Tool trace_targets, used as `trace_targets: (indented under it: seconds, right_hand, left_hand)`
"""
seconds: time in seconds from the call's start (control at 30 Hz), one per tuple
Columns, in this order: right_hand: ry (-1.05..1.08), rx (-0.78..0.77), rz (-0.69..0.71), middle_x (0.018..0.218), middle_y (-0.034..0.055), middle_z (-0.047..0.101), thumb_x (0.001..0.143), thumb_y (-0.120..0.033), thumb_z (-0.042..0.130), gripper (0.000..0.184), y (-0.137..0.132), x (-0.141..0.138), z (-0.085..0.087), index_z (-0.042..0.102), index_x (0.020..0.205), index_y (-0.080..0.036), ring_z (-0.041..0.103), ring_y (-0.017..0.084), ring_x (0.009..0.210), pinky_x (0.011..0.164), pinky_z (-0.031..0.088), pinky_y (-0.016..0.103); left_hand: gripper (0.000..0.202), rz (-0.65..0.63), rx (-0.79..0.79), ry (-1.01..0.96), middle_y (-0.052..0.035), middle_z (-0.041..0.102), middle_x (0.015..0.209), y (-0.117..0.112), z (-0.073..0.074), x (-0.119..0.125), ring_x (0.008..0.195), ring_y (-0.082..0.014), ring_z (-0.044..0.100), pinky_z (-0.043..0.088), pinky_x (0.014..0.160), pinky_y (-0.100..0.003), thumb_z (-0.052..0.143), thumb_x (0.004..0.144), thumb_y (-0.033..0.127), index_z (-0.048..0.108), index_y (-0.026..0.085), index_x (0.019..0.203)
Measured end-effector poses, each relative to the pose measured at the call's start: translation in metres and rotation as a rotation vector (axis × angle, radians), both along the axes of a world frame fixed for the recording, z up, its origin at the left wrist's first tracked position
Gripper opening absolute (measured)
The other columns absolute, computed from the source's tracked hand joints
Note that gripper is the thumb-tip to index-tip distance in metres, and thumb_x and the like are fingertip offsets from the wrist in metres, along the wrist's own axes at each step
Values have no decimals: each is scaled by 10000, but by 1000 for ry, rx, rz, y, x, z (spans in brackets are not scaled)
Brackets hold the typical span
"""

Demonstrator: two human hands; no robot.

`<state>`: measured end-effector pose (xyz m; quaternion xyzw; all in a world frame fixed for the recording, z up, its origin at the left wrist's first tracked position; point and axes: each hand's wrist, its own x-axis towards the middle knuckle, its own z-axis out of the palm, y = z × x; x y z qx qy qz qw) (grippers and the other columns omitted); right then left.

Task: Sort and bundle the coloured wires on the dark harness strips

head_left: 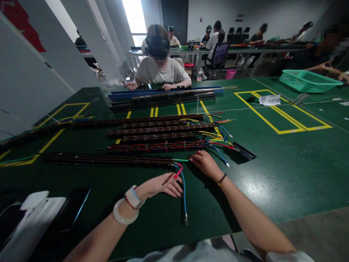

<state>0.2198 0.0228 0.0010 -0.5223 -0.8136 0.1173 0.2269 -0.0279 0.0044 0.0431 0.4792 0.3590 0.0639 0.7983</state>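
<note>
A long black cable chain [109, 160] with wires along it lies in front of me. A green wire [181, 160], a red wire [179, 169] and a blue wire [184, 193] come out of its right end. My right hand [204, 163] is closed round the far end of the green wire, which its fingers hide. Palm down and fingers stretched, my left hand [165, 185] rests low over the table below the chain. The red wire bends down over its fingers, and the blue wire runs beside the fingertips to a metal lug.
Several more wired chains [158, 129] lie behind mine on the green table [272, 163]. A black flat piece [244, 152] sits right of them. A person [163, 69] works opposite. A green basket [308, 80] stands far right; a phone [73, 207] lies at left.
</note>
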Motion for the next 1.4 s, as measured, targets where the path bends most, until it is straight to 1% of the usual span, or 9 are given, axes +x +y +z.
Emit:
trace_targets:
  seconds: [0.2, 0.3, 0.57, 0.63, 0.77, 0.87, 1.03, 1.23, 1.4]
  right_hand:
    - [284, -43, 241, 1164, 74, 563, 959, -363, 384, 339, -20, -25, 32, 566, 1221, -248, 493, 175, 1090, 942, 374, 332]
    - [283, -86, 400, 1249, 58, 529, 960, -368, 376, 315, -29, -38, 43, 630, 1108, -253, 443, 180, 1168, 1002, 314, 366]
    - [326, -249, 262, 1154, 46, 592, 827, -365, 606, 238, -20, -30, 39, 646, 669, -191, 453, 212, 1173, 1032, 283, 397]
    - [282, -290, 240, 1262, 58, 528, 747, -309, 676, 111, -20, -27, 37, 660, 763, -201, 408, 230, 1233, 1048, 274, 413]
    - [257, -328, 82, 1388, 115, 416, 668, -277, 709, 587, -21, -18, 30, 540, 1227, -218, 368, 251, 1284, 1053, 292, 445]
    - [316, -413, 24, 1321, 131, 505, 722, -313, 677, 671, -17, -9, 24, 445, 1339, -184, 481, 233, 1195, 1014, 362, 419]
    - [273, -563, 15, 1136, 122, 636, 737, -409, 676, 561, -7, 6, 20, 583, 1217, -134, 617, 220, 936, 813, 478, 328]
    - [184, -603, -17, 799, 35, 695, 765, -453, 631, 377, 0, 11, 19, 703, 952, -133, 591, 158, 681, 607, 413, 242]
    - [273, -650, 54, 711, 12, 657, 816, -438, 575, 341, -8, 9, 18, 685, 922, -134, 525, 109, 592, 521, 345, 203]
  left_hand:
    - [481, 219, -147, -52, -158, 681, 931, -2, -11, -5, 860, -230, 666, 454, 904, -425, 464, 847, 536, 588, 96, 997]
    - [451, 288, -186, -149, -132, 681, 933, -3, -23, 2, 868, -209, 657, 444, 924, -428, 446, 869, 509, 582, 107, 1022]
    - [381, 330, -69, -87, -98, 667, 881, -6, -35, 20, 791, -189, 656, 471, 852, -416, 483, 854, 497, 533, 152, 1008]
    - [373, 317, -47, -79, -89, 659, 874, -6, -34, 22, 783, -180, 651, 475, 837, -396, 493, 847, 496, 531, 151, 985]
    - [351, 311, -8, -53, -64, 636, 837, -7, -33, 26, 755, -163, 646, 482, 815, -370, 515, 837, 478, 521, 150, 961]
    - [322, 332, -5, -52, -50, 616, 815, -7, -31, 27, 752, -166, 650, 490, 797, -364, 514, 842, 457, 509, 158, 961]
    - [226, 337, 28, -32, -55, 605, 824, -7, -29, 31, 754, -162, 647, 503, 777, -346, 470, 876, 370, 486, 153, 934]
    - [194, 384, 85, -12, -38, 579, 819, -10, -26, 45, 728, -140, 637, 520, 724, -303, 421, 899, 345, 472, 160, 921]
    - [253, 497, 111, -5, -41, 553, 878, -13, -25, 57, 716, -125, 606, 547, 679, -316, 424, 898, 406, 485, 167, 959]
